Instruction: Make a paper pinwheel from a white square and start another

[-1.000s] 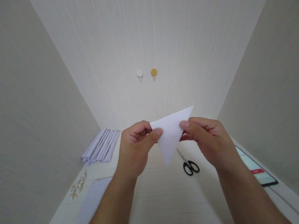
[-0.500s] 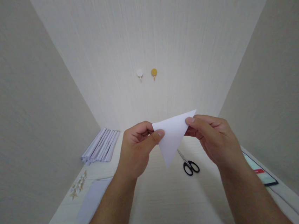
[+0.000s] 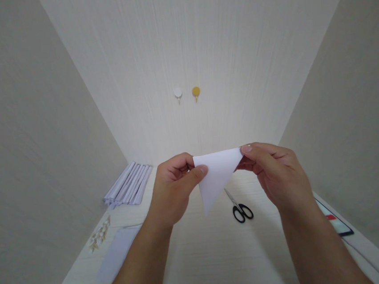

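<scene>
Both hands up at centre frame, level with each other. Left hand [image 3: 174,188]: thumb on top, fingers curled behind, gripping paper near its upper-left corner. Right hand [image 3: 276,174]: thumb and fingers pinching the upper-right tip. Between them, folded paper triangle [image 3: 214,171]: top edge spans hand to hand; long edge slants from right tip to a free lower point, nearer the left hand. White, matte, smooth, crisp-edged; layers can't be counted.

Left of centre, paper rolls [image 3: 128,183]: white, slim, ridged side by side. Lower centre-right, scissors [image 3: 237,205]: metal blades, black looped handles. Upper centre, round wall hooks, white [image 3: 178,92] and yellow [image 3: 195,91].
</scene>
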`<state>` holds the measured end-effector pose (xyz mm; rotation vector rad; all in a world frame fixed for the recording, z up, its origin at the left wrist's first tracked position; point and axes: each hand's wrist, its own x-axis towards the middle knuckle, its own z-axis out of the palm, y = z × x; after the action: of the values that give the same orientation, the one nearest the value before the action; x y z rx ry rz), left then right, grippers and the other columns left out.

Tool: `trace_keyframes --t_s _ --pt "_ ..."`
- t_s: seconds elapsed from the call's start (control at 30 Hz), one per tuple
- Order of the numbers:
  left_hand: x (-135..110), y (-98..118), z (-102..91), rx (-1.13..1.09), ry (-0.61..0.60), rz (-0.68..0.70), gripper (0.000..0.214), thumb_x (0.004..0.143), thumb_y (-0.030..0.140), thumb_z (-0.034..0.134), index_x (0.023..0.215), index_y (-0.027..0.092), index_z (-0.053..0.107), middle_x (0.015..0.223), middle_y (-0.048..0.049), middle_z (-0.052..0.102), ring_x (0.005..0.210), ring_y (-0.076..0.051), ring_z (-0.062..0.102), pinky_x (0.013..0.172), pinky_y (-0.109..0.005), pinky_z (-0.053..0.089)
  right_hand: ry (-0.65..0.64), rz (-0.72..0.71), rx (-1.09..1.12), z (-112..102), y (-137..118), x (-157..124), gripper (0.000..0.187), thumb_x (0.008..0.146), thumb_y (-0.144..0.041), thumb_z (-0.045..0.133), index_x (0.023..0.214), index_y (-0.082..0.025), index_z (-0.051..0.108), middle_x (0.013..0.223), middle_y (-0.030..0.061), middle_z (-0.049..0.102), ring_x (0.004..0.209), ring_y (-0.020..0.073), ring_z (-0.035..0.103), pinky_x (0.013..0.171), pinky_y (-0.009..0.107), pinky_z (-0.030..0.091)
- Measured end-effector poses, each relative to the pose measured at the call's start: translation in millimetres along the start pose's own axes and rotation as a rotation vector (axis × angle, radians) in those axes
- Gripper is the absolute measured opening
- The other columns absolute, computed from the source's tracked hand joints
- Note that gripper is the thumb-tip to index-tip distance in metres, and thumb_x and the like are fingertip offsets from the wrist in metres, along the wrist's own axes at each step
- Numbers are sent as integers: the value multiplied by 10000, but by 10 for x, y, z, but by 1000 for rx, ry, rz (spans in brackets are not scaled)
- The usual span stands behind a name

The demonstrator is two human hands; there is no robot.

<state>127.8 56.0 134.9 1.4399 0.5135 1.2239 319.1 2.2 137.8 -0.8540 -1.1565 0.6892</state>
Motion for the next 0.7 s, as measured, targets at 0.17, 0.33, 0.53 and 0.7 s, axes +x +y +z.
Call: trace_keyframes --t_s 0.17,0.33,0.53,0.7 --pt "6 16 30 23 -11 -21 162 791 330 782 821 174 746 718 -6 675 648 -115 566 580 -217 447 52 -27 -33 21 -41 -7 297 926 -340 673 674 -190 721 630 19 674 594 149 612 613 288 554" --pt "6 39 35 25 -82 -84 384 910 505 610 1047 165 725 834 -74 737 741 -187 657 597 -273 527 161 -59 42 0 -89 13 267 936 -345 664 715 -197 681 599 -3 646 526 127 591 534 253 503" --pt "11 42 17 -55 -160 -140 322 926 461 586 961 160 697 808 -80 739 696 -184 664 567 -268 535 117 -57 78 4 -111 11 232 907 -410 700 808 -201 696 718 24 748 557 147 676 573 276 558" --pt "15 45 -21 -133 -192 -187 247 870 405 670 963 177 692 765 -52 728 631 -173 656 531 -265 537 95 -47 74 19 -123 -12 223 898 -430 704 859 -210 716 745 26 771 579 163 704 601 298 588"
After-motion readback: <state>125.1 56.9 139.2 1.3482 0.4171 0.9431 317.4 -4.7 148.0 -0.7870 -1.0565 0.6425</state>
